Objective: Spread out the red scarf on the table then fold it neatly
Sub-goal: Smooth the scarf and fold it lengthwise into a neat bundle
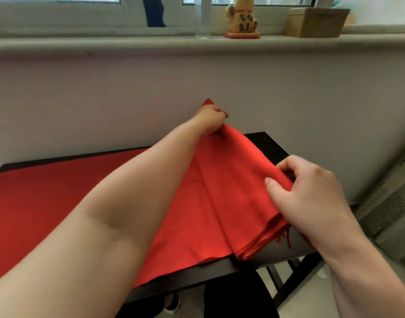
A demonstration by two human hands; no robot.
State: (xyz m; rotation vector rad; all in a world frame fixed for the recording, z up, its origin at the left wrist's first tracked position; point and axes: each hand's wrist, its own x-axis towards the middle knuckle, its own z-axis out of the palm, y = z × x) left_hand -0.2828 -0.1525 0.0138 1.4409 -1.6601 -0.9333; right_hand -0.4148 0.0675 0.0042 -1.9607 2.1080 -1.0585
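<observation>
Head view: is looking down over a black table (269,145) standing against a pale wall, with both bare arms reaching in.
Red scarf (219,191): is lying across the table, flat over the left part and gathering into stacked folded layers at the right, with its near edge hanging just over the table's front edge.
Fringe (286,238): short red tassels are dangling off the near right corner of the layers, just beside the right wrist.
Left hand (211,118): is reaching across to the far side, its fingers curling tight round a far corner of the scarf and holding it raised above the table's back edge. A small red tip is poking up above the fist.
Right hand (304,187): is pinching the right edge of the folded layers between thumb and curled fingers, near the table's right side.
Table: bare black surface is showing at the far right corner and along the front edge.
Windowsill (105,42): is carrying a golden cat figurine (242,19), a clear glass vessel (202,17) just left of it and a cardboard box (316,22) to its right.
Under the table: a shoe (172,305) is showing on the pale floor.
</observation>
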